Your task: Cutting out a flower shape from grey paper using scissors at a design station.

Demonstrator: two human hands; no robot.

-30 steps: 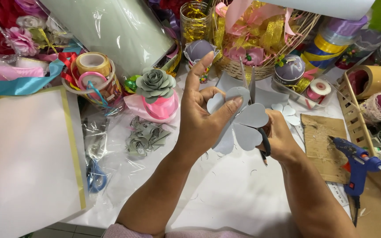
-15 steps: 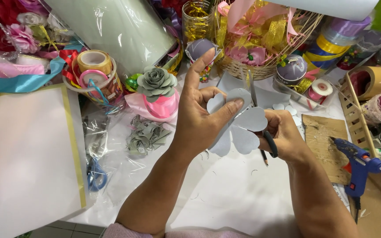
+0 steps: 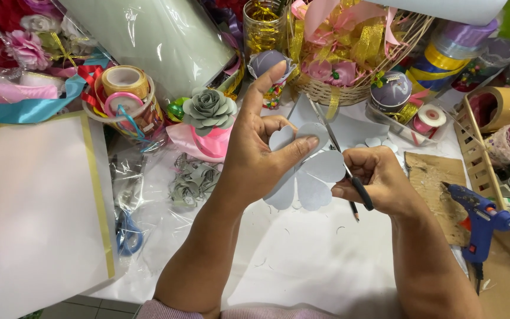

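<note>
Your left hand (image 3: 261, 156) pinches the pale grey paper flower cutout (image 3: 308, 174) above the tabletop (image 3: 302, 260), thumb on top, index finger raised, petals fanning down and right. Your right hand (image 3: 373, 180) is closed around the scissors (image 3: 340, 159), blades pointing up-left across the paper.

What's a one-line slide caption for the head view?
Left hand holds a grey petal-shaped paper cutout while right hand works scissors at it, amid craft supplies.
</note>
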